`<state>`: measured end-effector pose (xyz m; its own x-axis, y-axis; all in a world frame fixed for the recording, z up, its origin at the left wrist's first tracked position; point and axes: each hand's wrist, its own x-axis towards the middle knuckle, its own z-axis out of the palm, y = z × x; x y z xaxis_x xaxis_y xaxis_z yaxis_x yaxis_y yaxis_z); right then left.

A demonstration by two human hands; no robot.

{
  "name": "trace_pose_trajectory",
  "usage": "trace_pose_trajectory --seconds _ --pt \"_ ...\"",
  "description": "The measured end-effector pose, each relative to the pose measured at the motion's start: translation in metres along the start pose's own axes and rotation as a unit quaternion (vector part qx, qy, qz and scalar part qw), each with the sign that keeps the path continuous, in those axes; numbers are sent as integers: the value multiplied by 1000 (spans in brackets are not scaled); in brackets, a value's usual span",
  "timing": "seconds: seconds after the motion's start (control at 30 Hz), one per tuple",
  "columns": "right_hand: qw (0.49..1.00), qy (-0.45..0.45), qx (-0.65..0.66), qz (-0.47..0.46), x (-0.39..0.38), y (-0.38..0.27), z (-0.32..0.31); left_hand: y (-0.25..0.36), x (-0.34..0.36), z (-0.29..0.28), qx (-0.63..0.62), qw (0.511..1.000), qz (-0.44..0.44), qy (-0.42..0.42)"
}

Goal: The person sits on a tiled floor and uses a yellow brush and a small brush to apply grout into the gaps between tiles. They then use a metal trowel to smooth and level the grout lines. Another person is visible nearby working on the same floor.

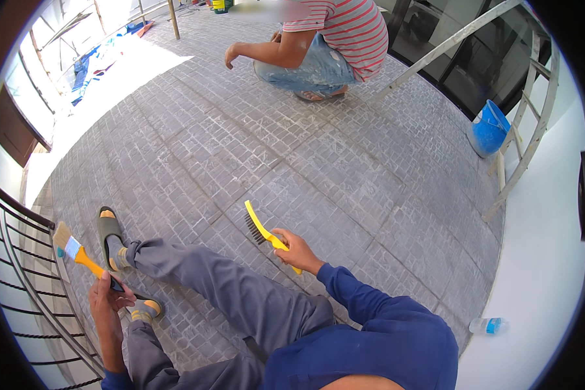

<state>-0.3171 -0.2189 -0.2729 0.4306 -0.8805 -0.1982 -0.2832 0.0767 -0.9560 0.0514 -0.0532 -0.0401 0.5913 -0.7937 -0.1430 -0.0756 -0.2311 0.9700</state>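
My left hand is closed around the dark end of a paintbrush with a yellow handle, a pale metal band and light bristles. The brush points up and away, close to the black railing. In my right hand is a wire brush with a bright yellow handle, gripped near its lower end. Its dark bristles face left, above the grey tiled floor; I cannot tell whether they touch it. My outstretched leg lies between the two hands.
A person in a striped shirt squats ahead. At the right stand a ladder and a blue bucket. A plastic bottle lies by the white wall. Black railing curves along the left. Blue sheeting lies far left.
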Motion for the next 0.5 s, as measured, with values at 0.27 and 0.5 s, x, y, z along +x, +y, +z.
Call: trace_pose_trajectory --seconds 0.27,0.5 --pt "980 6 126 152 -26 17 -19 -3 -4 -17 -21 999 13 37" --pt "991 112 49 47 -70 35 -75 -7 2 -19 -17 1000 -23 10"
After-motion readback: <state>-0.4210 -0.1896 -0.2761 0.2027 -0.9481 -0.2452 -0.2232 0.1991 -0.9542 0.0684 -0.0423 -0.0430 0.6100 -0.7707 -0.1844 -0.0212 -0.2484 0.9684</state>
